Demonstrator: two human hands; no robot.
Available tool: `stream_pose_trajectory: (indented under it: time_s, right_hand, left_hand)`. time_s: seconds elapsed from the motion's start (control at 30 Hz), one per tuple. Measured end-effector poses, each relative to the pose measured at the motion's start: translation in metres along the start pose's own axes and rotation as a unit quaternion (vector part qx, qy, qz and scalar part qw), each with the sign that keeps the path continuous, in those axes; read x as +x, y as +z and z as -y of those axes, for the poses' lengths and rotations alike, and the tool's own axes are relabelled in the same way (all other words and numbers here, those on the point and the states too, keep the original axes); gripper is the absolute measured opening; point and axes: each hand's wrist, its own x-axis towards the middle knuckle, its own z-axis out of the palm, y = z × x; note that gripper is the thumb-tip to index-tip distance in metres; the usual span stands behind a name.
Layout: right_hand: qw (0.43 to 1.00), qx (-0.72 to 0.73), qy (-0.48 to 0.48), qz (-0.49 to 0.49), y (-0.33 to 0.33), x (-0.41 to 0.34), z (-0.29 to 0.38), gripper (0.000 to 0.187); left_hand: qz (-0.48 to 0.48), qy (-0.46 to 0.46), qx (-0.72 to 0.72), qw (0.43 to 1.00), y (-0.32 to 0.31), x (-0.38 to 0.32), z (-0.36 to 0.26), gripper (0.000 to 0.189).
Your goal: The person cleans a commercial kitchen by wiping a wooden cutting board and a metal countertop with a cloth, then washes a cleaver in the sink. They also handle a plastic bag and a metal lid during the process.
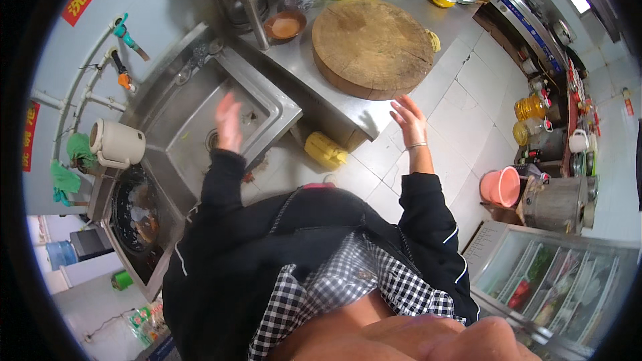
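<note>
My left hand (229,123) is raised over the stainless steel sink (193,115); it is blurred and holds nothing. My right hand (410,119) hangs in the air beyond the corner of the steel worktable (358,113), fingers apart, nothing in it, a bracelet at the wrist. Just past that hand a thick round wooden chopping block (373,45) lies on the worktable. To the block's left stands a brown bowl (285,25). Neither hand touches the block or the sink, as far as I can tell.
A dark wok (135,210) sits in the left basin, near a beige pot (118,143). A yellow container (325,151) is below the worktable's edge. At the right are a pink bucket (500,186), a large metal pot (554,203) and a glass-topped refrigerator (546,271).
</note>
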Motion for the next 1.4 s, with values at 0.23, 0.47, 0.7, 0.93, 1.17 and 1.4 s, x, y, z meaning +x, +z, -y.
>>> stream_pose_trajectory:
  time_s: [0.23,0.47,0.7,0.93,1.17,1.4]
  right_hand:
    - [0.993,-0.106,-0.03,-0.047,-0.052,0.082,0.06,0.045]
    - [0.956,-0.286,-0.062,-0.03,-0.118,0.212,0.079,0.044]
    - [0.704,-0.684,-0.187,0.044,-0.165,0.374,0.089,0.058]
    - [0.597,-0.757,-0.215,0.158,-0.167,0.432,0.071,0.037]
    - [0.767,-0.582,-0.229,0.146,-0.21,0.513,0.109,0.019]
    - [0.672,-0.713,-0.1,-0.175,-0.239,0.613,0.128,0.032]
  left_hand:
    - [0.139,-0.081,-0.037,0.986,0.142,0.007,0.016,0.043]
    - [0.147,-0.089,0.043,0.984,0.202,0.001,0.011,0.047]
    - [0.084,-0.092,0.165,0.978,0.255,-0.037,0.001,0.047]
    - [0.11,-0.014,0.463,0.879,0.338,-0.062,0.02,0.071]
    - [0.129,-0.017,0.591,0.796,0.382,-0.05,0.059,0.083]
    - [0.138,-0.016,0.632,0.762,0.392,-0.054,0.063,0.094]
